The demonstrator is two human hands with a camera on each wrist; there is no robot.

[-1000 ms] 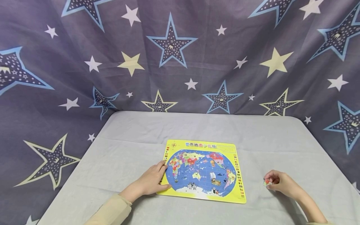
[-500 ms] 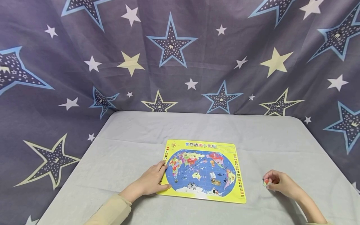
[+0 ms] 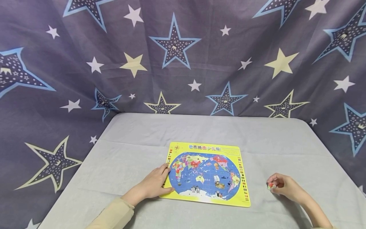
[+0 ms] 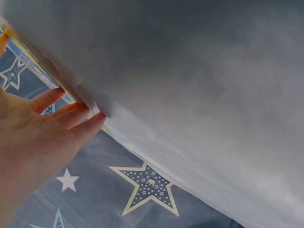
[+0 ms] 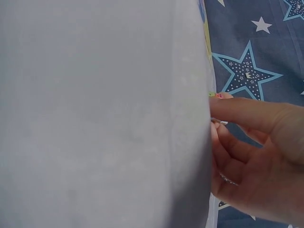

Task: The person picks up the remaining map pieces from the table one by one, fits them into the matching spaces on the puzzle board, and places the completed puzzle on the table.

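A yellow-bordered world map puzzle board (image 3: pixel 204 203) lies flat on the table in the head view. Its blue oval shows coloured continents, penguins and a ship. My left hand (image 3: pixel 153 182) rests at the board's left edge, fingers fairly straight and thumb over the lower left corner. Those fingertips (image 4: pixel 97 116) touch the edge in the left wrist view. To the right of the board, my right hand (image 3: pixel 287 187) pinches a small red and green puzzle piece (image 3: pixel 271 185) between thumb and fingers, close to the cloth. Fingers hide most of this piece (image 5: pixel 214 95) in the right wrist view.
Pale grey cloth covers the table (image 3: pixel 137 130). A dark curtain (image 3: pixel 200 73) printed with stars hangs behind the table and along its sides. The table's far edge runs along the foot of the curtain.
The small piece has turned slightly between the right hand's fingers. Left hand and board have stayed in place.
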